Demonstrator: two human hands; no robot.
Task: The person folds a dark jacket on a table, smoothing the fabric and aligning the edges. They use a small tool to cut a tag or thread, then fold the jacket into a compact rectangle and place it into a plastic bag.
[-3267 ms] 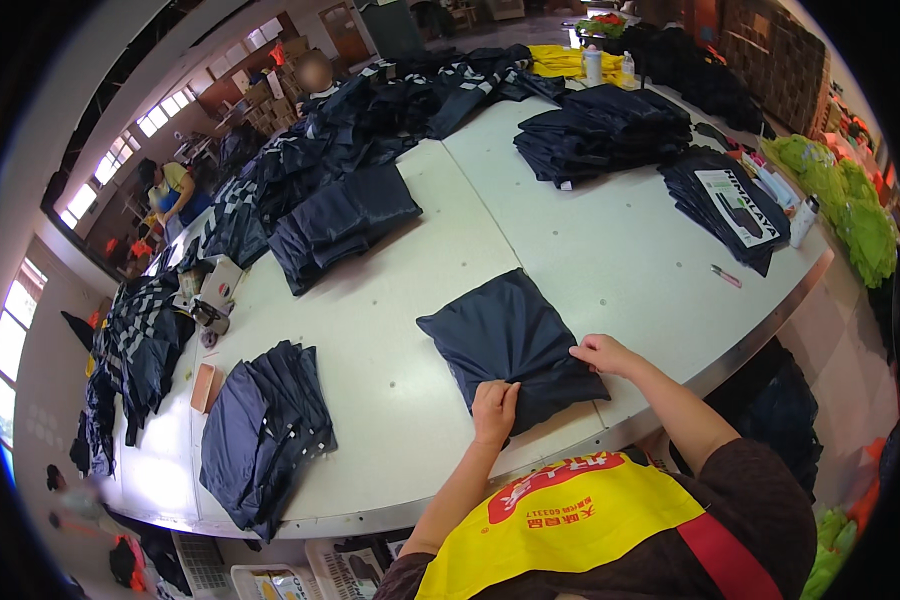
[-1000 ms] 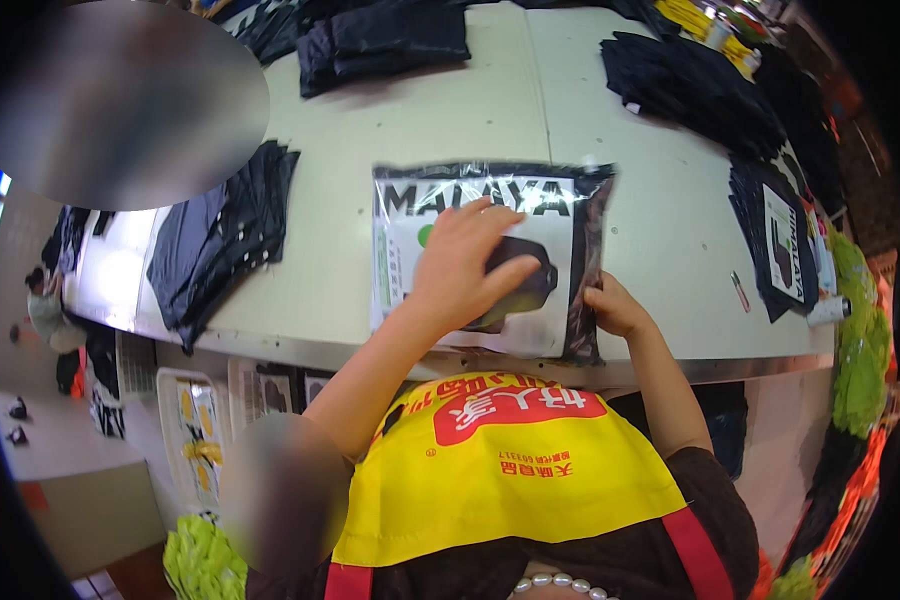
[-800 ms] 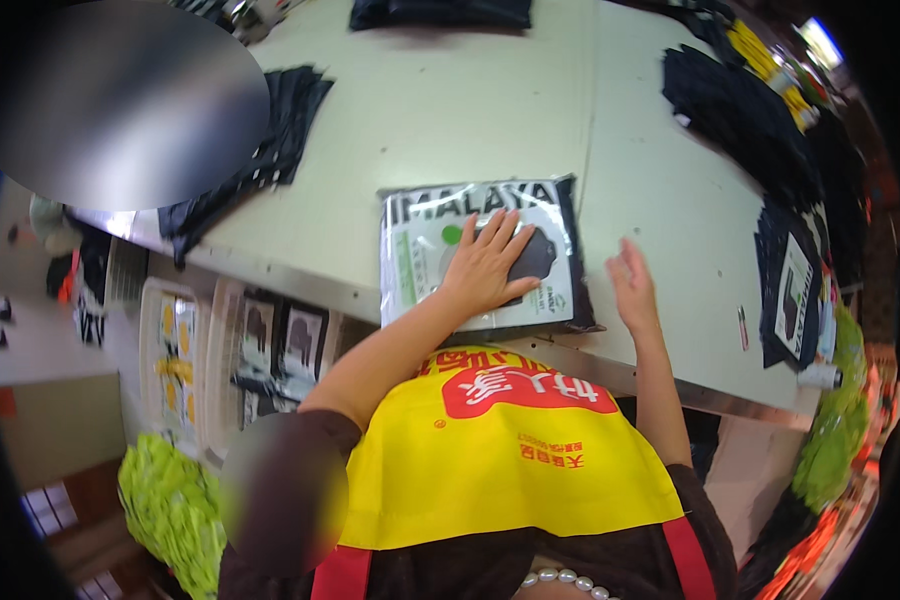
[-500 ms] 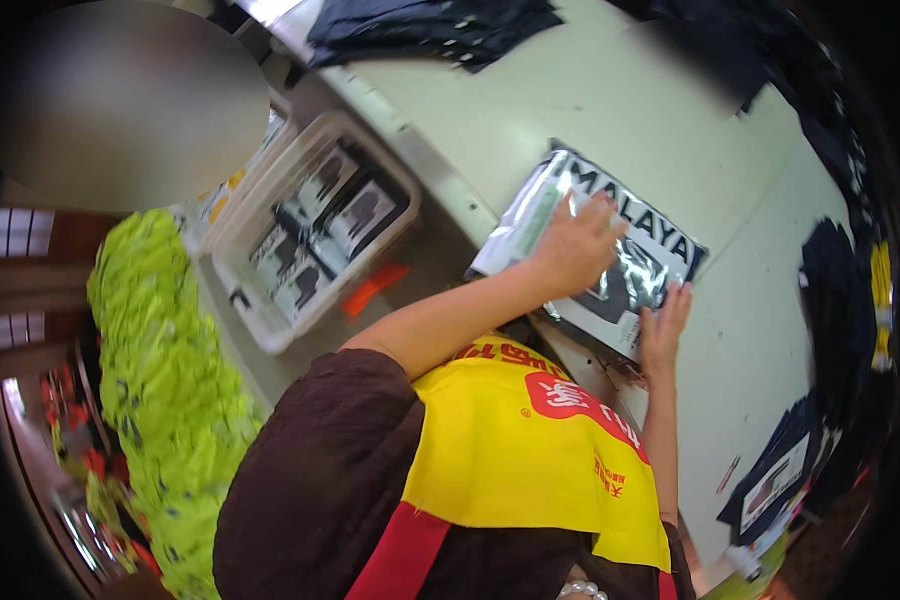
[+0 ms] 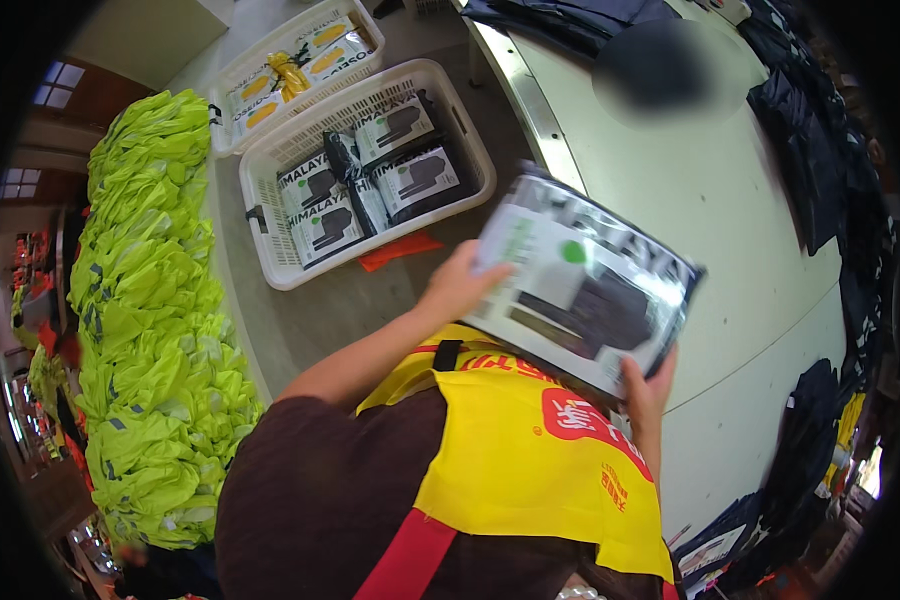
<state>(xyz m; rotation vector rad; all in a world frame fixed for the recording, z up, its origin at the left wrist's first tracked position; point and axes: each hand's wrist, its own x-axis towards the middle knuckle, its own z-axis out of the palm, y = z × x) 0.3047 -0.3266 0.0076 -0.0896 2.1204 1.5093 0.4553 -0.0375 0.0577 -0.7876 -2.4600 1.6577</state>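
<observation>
A flat, clear plastic garment pack (image 5: 590,290) is held up over the near edge of the table. Its white printed insert carries a picture of dark clothing, and dark fabric shows along its rim. My left hand (image 5: 467,283) grips the pack's left edge, with the thumb on its face. At the lower right corner, my right hand (image 5: 650,385) holds it with the thumb on top; the other fingers are mostly hidden behind it. The pack tilts, and its upper part is slightly smeared by motion.
Left of the table stands a white plastic basket (image 5: 253,195) holding several similar packs. Behind it, another white basket (image 5: 370,62) holds yellow-printed packs. Bright yellow-green garments (image 5: 160,340) are heaped at the left. Dark folded garments (image 5: 810,160) line the white table's (image 5: 735,320) far right side.
The pack has left the tabletop and is now held up in both hands. My left hand has gone from pressing on its face to gripping its left edge. The view has swung left.
</observation>
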